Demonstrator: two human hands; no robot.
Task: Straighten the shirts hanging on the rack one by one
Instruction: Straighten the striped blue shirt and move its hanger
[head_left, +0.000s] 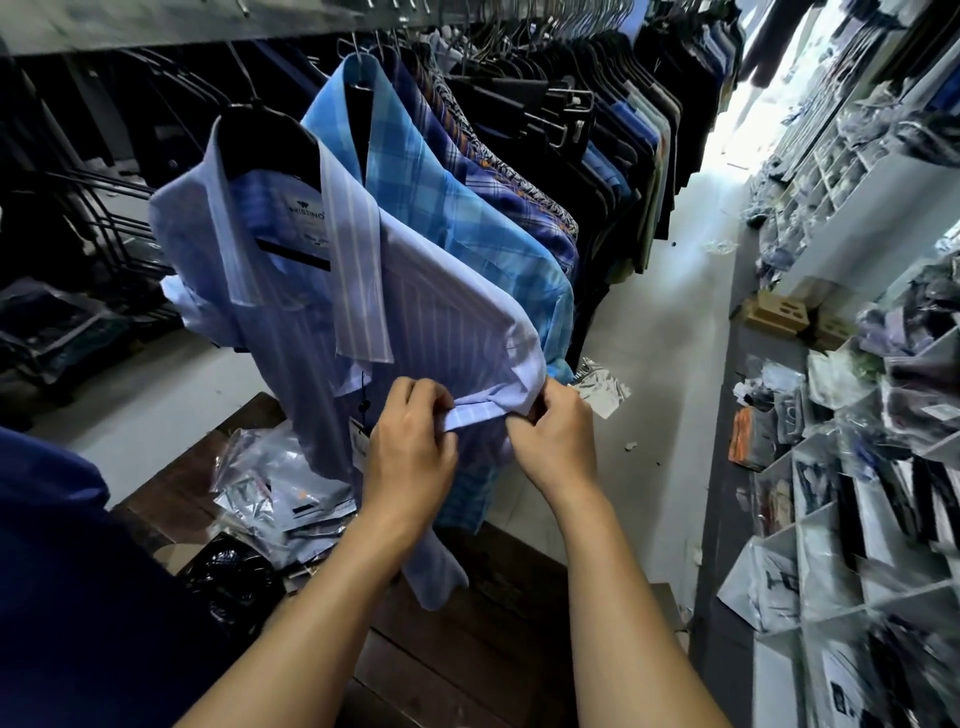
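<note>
Your left hand (410, 441) and right hand (558, 436) meet near the middle of the frame, both pinching the same sleeve cuff (480, 409) – fingers curled over its folded edge, one hand at each end, the strip of cloth stretched between them. The cuff belongs to the pale striped shirt (291, 322), which hangs tilted on a black hanger (265, 145) in the upper left of the frame, its collar open and a label showing inside. Just behind it hangs a blue checked shirt (457, 208), touching it, and then a long row of darker garments (613, 156) running toward the upper right. Below your hands lies a dark wooden platform (493, 613) – with clear plastic bags (270, 488) piled at lower left. Shelves (857, 519) of packed goods fill the right edge.
</note>
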